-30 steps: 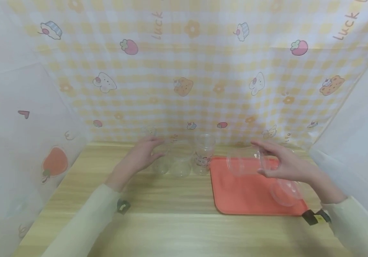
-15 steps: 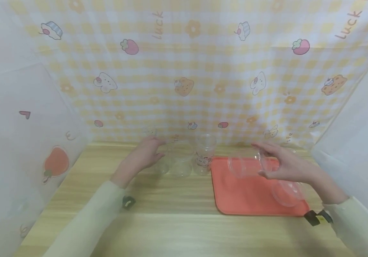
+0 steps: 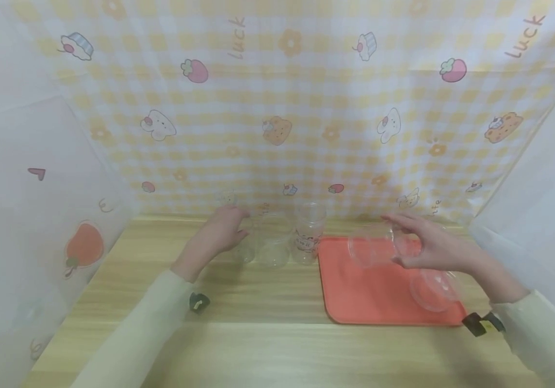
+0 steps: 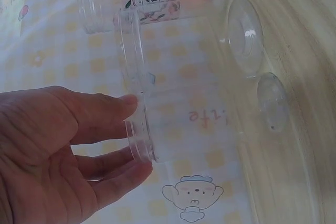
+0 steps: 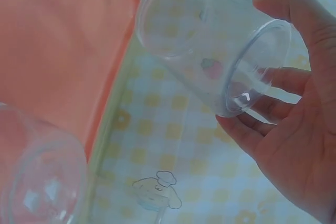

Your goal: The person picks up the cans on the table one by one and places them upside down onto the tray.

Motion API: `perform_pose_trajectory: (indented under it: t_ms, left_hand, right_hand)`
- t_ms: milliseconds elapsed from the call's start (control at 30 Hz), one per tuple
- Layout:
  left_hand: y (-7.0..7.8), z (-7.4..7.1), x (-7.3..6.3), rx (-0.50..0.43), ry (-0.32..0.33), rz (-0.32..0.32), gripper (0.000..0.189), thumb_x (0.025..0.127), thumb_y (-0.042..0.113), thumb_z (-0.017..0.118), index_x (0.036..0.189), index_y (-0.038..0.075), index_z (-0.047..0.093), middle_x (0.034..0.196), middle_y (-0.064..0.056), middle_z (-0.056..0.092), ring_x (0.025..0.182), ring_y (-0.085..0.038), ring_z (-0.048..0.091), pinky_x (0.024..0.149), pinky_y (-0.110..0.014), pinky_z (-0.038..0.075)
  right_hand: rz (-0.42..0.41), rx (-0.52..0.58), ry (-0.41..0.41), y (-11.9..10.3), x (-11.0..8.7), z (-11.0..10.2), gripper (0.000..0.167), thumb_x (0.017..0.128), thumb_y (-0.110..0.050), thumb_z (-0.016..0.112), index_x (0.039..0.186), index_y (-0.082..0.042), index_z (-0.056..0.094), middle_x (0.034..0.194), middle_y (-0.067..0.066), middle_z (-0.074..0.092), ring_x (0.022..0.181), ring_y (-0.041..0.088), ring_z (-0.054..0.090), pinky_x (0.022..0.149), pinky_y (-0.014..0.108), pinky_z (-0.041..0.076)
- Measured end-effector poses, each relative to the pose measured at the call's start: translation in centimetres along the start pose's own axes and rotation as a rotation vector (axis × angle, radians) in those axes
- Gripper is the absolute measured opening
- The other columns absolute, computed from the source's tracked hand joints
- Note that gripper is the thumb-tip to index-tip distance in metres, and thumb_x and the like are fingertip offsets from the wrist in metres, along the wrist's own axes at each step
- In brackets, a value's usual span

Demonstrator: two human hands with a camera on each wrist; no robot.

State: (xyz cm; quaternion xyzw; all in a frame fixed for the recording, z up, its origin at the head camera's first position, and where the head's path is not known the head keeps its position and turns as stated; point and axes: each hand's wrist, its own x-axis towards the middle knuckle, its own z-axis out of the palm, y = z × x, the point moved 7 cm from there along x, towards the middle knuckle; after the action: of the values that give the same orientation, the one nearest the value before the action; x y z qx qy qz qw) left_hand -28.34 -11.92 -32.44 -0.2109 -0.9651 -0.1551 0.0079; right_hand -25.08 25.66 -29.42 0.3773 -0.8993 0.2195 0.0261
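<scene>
In the head view my right hand [image 3: 437, 245] grips one end of a clear plastic jar [image 5: 210, 51], which is held on its side over the back of the orange tray [image 3: 365, 302]. Thumb and fingers curve round that end in the right wrist view. My left hand [image 3: 216, 231] is at the back left of the table. In the left wrist view its thumb and fingertips pinch the neck of a second clear jar [image 4: 184, 129], which stands upright. To its right stand a plain clear jar [image 3: 274, 250] and a clear jar with a printed label [image 3: 308, 240].
Another clear container [image 3: 432, 293] lies at the front right of the tray. Behind the wooden table [image 3: 258, 345] hangs a yellow checked cloth [image 3: 277, 97]. White cloth closes off both sides.
My right hand with its jar has shifted slightly to the right. My left hand has moved a little to the right, nearer the jar's neck.
</scene>
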Motion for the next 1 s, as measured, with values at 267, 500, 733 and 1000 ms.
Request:
perform_pose_trajectory:
  t_ms: [267,500,733,1000]
  left_hand:
    - [0.2,-0.2,0.0,0.025,-0.007,-0.004,0.042,0.092,0.009,0.076,0.128,-0.008,0.062,0.128,-0.025,0.063,0.122,-0.042,0.056,0.108,-0.052,0.043]
    - [0.0,0.1,0.4,0.054,-0.035,-0.038,0.038,0.092,0.009,0.075,0.124,-0.007,0.063,0.125,-0.022,0.065,0.118,-0.039,0.058,0.102,-0.049,0.048]
    - [0.3,0.0,0.4,0.05,-0.059,-0.066,0.037,0.092,0.007,0.075,0.124,-0.006,0.063,0.127,-0.022,0.064,0.12,-0.039,0.057,0.103,-0.049,0.048]
    - [0.4,0.1,0.5,0.06,-0.052,-0.055,0.035,0.092,0.007,0.074,0.124,-0.005,0.064,0.127,-0.021,0.064,0.121,-0.038,0.057,0.104,-0.048,0.047]
  right_hand:
    - [0.018,-0.058,-0.048,0.6,0.7,-0.3,0.077,0.076,-0.02,0.087,0.142,0.001,0.053,0.134,0.018,0.059,0.106,0.036,0.066,0.082,0.055,0.057]
    - [0.077,-0.097,-0.123,1.2,1.1,-0.5,0.077,0.076,-0.026,0.089,0.139,0.003,0.055,0.131,0.019,0.06,0.107,0.036,0.066,0.083,0.053,0.057]
    - [0.098,-0.133,-0.17,1.7,1.5,-0.3,0.078,0.076,-0.03,0.087,0.137,0.006,0.055,0.129,0.022,0.061,0.105,0.039,0.065,0.081,0.053,0.057]
    - [0.122,-0.166,-0.197,2.6,2.0,0.1,0.078,0.073,-0.028,0.087,0.136,0.008,0.056,0.126,0.022,0.063,0.104,0.04,0.065,0.082,0.054,0.056]
